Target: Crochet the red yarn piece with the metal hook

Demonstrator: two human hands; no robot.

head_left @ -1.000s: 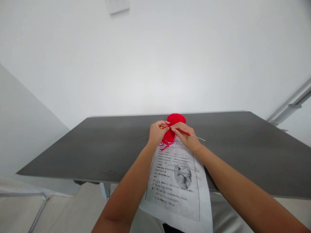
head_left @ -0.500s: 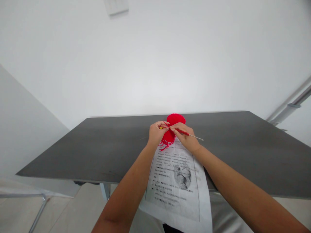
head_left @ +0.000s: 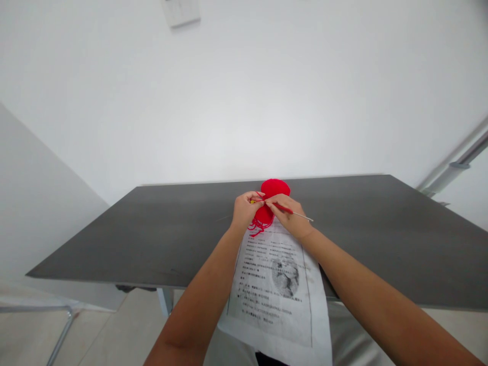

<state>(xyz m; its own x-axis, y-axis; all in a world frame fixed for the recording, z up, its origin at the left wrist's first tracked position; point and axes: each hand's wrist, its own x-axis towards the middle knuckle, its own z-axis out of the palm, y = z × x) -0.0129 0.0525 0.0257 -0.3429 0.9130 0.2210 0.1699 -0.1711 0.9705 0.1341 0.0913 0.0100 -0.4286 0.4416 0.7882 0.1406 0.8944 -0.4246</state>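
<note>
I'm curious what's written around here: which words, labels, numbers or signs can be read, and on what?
None can be read.
Printed sheet: rows of text, too small and blurred to quote.
White panel on the wall: faint marks, illegible.

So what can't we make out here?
All in the head view:
- Inner end of the red-handled tool: hidden at the fingertips of the right hand.
- Yellow piece: too small, partly covered by the left hand.
- Print on the sheet: too small and blurred; lower right corner cut off by the bottom edge.
- White thing on the wall: cut off by the top edge.
</note>
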